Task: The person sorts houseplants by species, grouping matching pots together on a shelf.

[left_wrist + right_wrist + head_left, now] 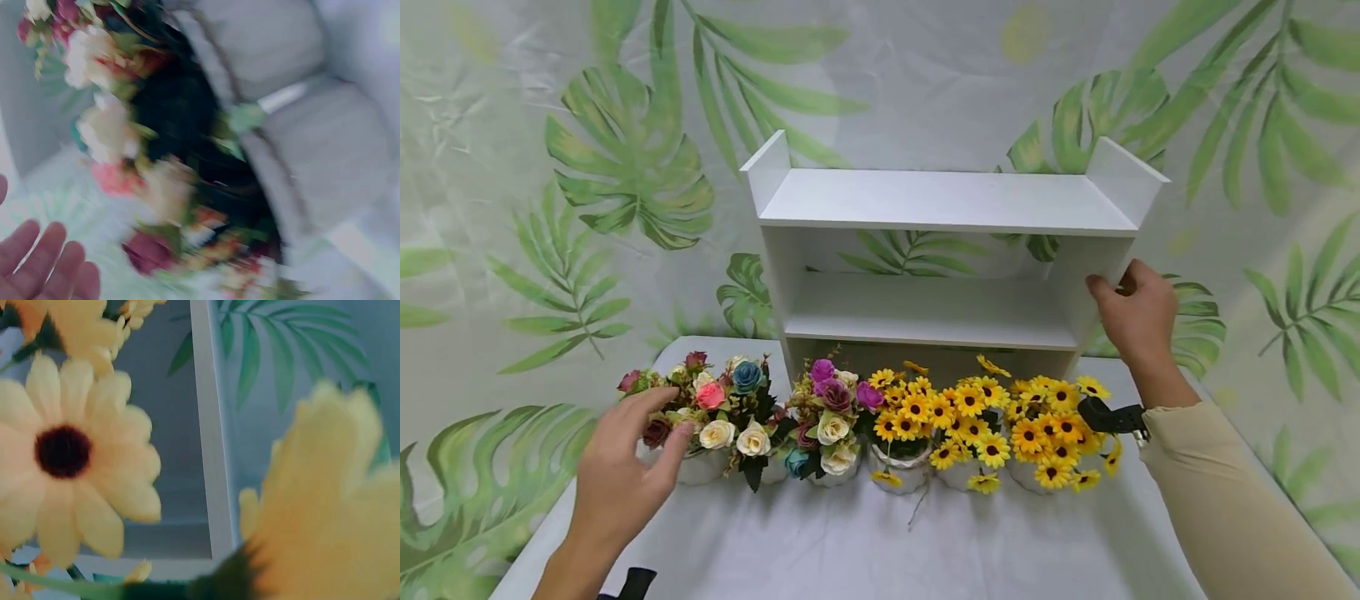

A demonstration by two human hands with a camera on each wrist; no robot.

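Note:
A white two-tier shelf (947, 200) stands at the back of the table. My right hand (1142, 321) grips its right side panel, thumb at the front edge and fingers curled on the outer side. In the right wrist view the hand is hidden, and the panel edge (206, 425) shows behind yellow flowers (94, 462). My left hand (625, 467) is spread, thumb apart from the fingers, at the leftmost pot of artificial roses (718, 433). The left wrist view shows its straight fingers (53, 256) beside the roses (109, 128), holding nothing.
A row of white pots lines the table before the shelf: mixed roses (833, 427) on the left, yellow sunflowers (970, 400) on the right. White cloth (880, 550) covers the table. Behind hangs a leaf-patterned backdrop (925, 83).

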